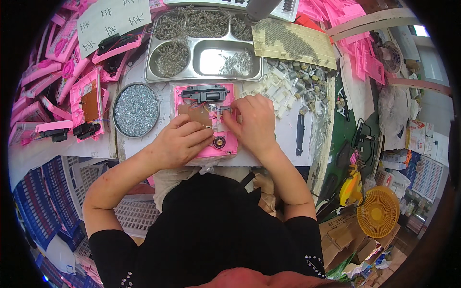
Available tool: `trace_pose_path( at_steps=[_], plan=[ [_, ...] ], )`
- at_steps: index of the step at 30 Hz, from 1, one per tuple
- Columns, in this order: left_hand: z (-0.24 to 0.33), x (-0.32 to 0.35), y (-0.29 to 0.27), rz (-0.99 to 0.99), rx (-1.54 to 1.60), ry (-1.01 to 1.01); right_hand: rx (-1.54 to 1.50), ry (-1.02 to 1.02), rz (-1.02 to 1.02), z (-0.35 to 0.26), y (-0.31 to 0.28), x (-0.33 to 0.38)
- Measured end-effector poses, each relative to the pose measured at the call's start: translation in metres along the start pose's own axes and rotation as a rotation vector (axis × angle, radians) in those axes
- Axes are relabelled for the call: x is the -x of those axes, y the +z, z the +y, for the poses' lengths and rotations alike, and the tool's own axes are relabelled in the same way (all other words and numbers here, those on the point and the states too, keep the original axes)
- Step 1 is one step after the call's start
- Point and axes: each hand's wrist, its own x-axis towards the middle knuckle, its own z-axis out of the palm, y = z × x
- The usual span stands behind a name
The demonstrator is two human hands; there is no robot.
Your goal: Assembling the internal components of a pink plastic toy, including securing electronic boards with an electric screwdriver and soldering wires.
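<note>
Left hand (pixel 180 141) lies palm-down on the lower left part of the pink plastic housing (pixel 207 120), fingers curled loosely and pressing the shell flat; it grips nothing that can be seen. Right hand (pixel 252 122) rests on the right side of the same housing, fingertips pinched together over the small wires beside the brown circuit board (pixel 199 115) — whether a part is actually held between them cannot be told. The housing lies open-side up on the white work surface (pixel 288 144), directly in front of the person; a small round speaker (pixel 219 142) sits at its lower edge between the two hands, and a black component (pixel 204 92) spans its far end. Left of the housing stands a round dish of small metal screws (pixel 136 109). Right of the housing lies a dark pen-like tool (pixel 299 134). Beyond the housing — a heap of white and grey small parts (pixel 293 84) to the far right, and a compartmented steel tray (pixel 204 45) holding springs straight behind. Stacks of further pink housings (pixel 62 72) fill the far left.
</note>
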Motion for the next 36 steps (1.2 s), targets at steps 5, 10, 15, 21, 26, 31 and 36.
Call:
trace_pose_path(
  at_steps=[5, 10, 15, 21, 26, 31, 36],
  plan=[
    [-0.001, -0.006, -0.005, -0.061, -0.023, 0.033, 0.008, 0.005, -0.004, -0.001, -0.001, 0.0],
    [0.002, 0.001, -0.002, -0.027, 0.028, -0.008, 0.007, 0.012, -0.004, 0.0, -0.001, 0.001],
    [0.003, 0.011, 0.0, -0.012, 0.125, -0.071, 0.015, 0.014, -0.005, 0.0, 0.0, 0.001],
    [0.01, 0.016, 0.004, 0.068, 0.087, -0.132, 0.035, 0.018, -0.018, -0.001, -0.001, 0.001],
    [0.008, 0.012, 0.003, 0.03, 0.072, -0.085, 0.042, 0.015, -0.021, -0.001, -0.001, 0.0],
    [0.006, 0.006, -0.001, -0.038, 0.077, -0.084, 0.04, 0.02, -0.018, -0.001, 0.0, 0.001],
    [0.009, 0.008, -0.001, -0.065, 0.033, -0.114, 0.024, 0.014, 0.0, -0.001, 0.001, 0.001]
  ],
)
